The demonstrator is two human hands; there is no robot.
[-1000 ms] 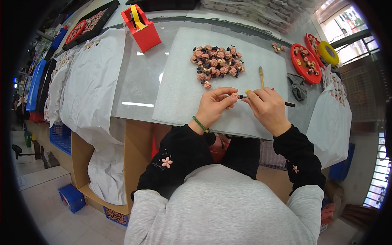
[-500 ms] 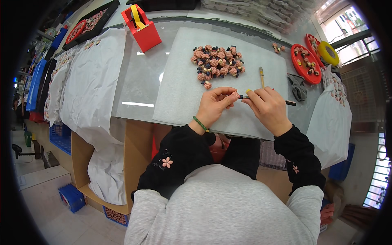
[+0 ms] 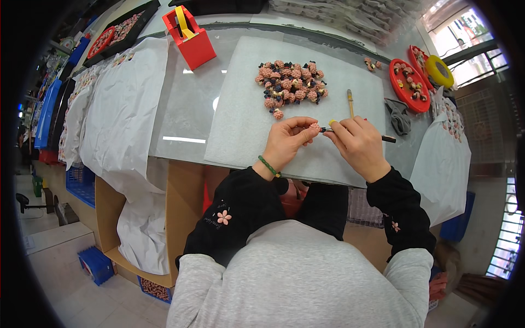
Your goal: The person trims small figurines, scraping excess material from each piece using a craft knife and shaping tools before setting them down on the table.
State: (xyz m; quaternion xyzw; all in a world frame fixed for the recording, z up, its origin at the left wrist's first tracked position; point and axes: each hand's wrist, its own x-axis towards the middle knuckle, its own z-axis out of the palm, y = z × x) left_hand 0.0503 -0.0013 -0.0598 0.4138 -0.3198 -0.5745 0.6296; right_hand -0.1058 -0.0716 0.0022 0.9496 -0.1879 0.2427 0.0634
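Over the white foam sheet (image 3: 240, 120), my left hand (image 3: 285, 143) pinches a small pink bumpy figurine (image 3: 315, 127) between thumb and fingers. My right hand (image 3: 358, 143) is closed round a thin black-handled brush (image 3: 389, 139), its tip touching or very near the dark end of the figurine. Something yellow shows on a fingertip of the right hand. Beyond my hands lies a pile of pink figurines (image 3: 290, 85) with dark blue and cream parts. A second brush with a yellowish handle (image 3: 350, 104) rests on the sheet behind my right hand.
A red tape dispenser (image 3: 197, 52) stands at the back left. On the right are a red plate (image 3: 398, 90) with several figurines, a yellow tape roll (image 3: 441, 71) and a grey cloth (image 3: 399, 117). White plastic sheeting (image 3: 123, 109) drapes over the left side, above a cardboard box (image 3: 183, 191).
My right hand and the brush have shifted very slightly at the figurine's dark end. Otherwise the scene looks the same.
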